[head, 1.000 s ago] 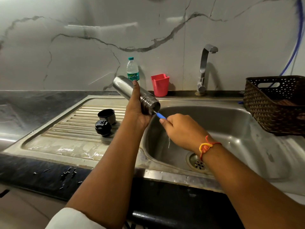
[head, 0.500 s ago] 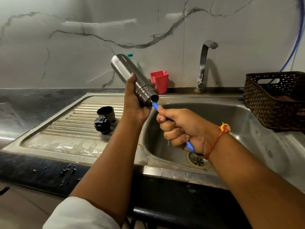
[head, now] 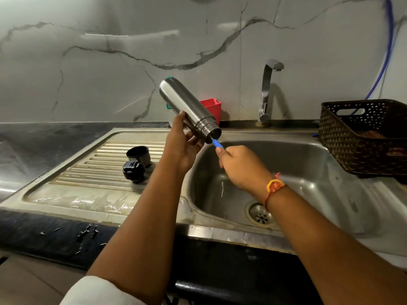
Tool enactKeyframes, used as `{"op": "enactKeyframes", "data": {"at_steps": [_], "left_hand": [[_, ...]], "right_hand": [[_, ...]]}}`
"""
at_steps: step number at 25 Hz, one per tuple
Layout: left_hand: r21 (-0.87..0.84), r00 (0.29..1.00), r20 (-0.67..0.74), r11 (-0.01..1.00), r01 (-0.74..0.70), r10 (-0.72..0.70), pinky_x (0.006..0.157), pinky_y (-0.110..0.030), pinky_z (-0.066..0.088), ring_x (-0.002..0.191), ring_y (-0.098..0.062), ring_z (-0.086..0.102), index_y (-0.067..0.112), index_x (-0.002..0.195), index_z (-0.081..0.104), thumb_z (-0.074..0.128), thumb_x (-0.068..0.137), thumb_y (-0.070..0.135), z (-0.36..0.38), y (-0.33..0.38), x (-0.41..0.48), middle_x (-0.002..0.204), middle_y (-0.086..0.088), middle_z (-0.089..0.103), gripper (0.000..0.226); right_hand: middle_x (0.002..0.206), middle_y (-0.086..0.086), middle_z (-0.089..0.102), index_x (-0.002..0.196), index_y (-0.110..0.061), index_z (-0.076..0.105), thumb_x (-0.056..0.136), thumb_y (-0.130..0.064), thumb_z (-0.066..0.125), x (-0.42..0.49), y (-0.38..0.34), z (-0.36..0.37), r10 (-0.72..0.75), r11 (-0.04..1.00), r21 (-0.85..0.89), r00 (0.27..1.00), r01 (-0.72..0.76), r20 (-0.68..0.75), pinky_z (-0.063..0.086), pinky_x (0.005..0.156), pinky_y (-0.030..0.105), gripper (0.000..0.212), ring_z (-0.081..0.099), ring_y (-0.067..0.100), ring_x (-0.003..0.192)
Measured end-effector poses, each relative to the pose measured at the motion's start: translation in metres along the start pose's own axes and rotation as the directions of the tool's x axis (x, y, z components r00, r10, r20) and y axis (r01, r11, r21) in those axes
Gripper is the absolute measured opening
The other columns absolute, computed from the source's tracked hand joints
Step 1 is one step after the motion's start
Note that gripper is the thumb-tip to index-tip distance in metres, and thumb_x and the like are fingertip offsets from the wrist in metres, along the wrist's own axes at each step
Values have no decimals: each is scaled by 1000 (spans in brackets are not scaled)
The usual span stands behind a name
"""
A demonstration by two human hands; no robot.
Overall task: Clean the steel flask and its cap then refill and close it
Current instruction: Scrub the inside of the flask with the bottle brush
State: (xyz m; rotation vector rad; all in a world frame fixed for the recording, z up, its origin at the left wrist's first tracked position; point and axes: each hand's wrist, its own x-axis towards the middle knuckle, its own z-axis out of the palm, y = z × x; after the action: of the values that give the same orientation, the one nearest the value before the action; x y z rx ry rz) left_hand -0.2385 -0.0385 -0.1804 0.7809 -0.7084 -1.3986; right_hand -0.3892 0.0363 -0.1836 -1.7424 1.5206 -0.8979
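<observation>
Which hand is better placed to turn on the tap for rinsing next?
Probably the right hand: it is over the basin, nearer the tap, holding only the brush handle. The left hand grips the flask.

**Flask above the basin's left edge**

The left hand (head: 182,146) holds the tilted flask (head: 187,108), whose mouth points near-right. The brush handle (head: 217,144) in the right hand (head: 240,166) enters it. On the drainboard (head: 88,168) to the left lie the cap (head: 138,155) and, nearer, the stopper (head: 133,171). The tap (head: 267,91) stands beyond the basin (head: 308,168), and the basket (head: 352,146) is to the right.
</observation>
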Motion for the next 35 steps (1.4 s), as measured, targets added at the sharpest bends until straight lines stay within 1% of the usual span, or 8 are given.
{"op": "enactKeyframes", "data": {"at_steps": [5,9,13,17,23,27,32,35], "left_hand": [[-99,997,-12,992,75,-76,98,-53,55,106,-33,70,7,136,47,66,92,49,6,-2,0,119,-20,65,64],[-328,993,-46,940,91,-112,86,-49,60,95,-32,73,6,131,51,79,79,57,0,2,0,114,-18,68,78],[-319,992,-114,948,12,-51,71,-37,62,72,-24,70,5,125,52,81,82,45,-6,4,1,94,-15,67,66],[-480,998,-48,875,-63,46,74,-35,59,70,-24,67,3,119,50,71,88,40,-18,17,4,84,-15,64,53],[-396,992,102,918,-34,80,77,-31,57,74,-21,67,2,118,54,65,92,45,-2,2,-7,84,-11,67,53],[-505,985,112,861,-57,131,73,-31,61,75,-22,68,3,124,51,64,92,45,-13,11,-2,87,-13,66,54],[-354,978,206,934,39,38,89,-35,57,87,-23,68,-1,123,56,63,93,51,2,1,-12,99,-15,68,60],[-194,997,76,981,0,15,85,-43,60,105,-29,69,7,139,50,65,93,51,-3,1,-5,121,-18,65,66]], "right_hand": [[63,-4,52,72,-24,49,100,-46,45,0,12,-1,-131,897,-439,978,46,-164,29,46,28,37,50,14,55],[61,-2,52,67,-19,49,101,-50,40,0,10,5,-242,859,-487,964,158,-114,29,45,31,47,50,17,56],[56,-3,54,73,-15,65,103,-45,38,-5,-1,6,-118,976,-177,991,126,56,38,49,28,51,51,16,52],[53,-7,34,85,-14,57,103,-46,40,-16,-6,-12,78,877,392,887,-278,454,17,34,15,41,23,5,39],[51,-10,24,77,-17,50,101,-46,44,-16,-10,-9,20,513,621,732,-592,681,10,30,12,38,19,1,33],[49,-10,22,72,-18,50,100,-47,43,-21,-6,-16,-13,505,575,661,-644,751,11,28,12,41,19,1,32],[54,-7,28,76,-18,49,103,-47,40,-14,-13,-3,80,732,568,875,-377,478,13,35,15,41,20,5,39],[56,-2,46,73,-15,56,103,-46,39,-5,-4,0,12,992,122,998,-19,54,34,45,28,46,43,18,48]]}}
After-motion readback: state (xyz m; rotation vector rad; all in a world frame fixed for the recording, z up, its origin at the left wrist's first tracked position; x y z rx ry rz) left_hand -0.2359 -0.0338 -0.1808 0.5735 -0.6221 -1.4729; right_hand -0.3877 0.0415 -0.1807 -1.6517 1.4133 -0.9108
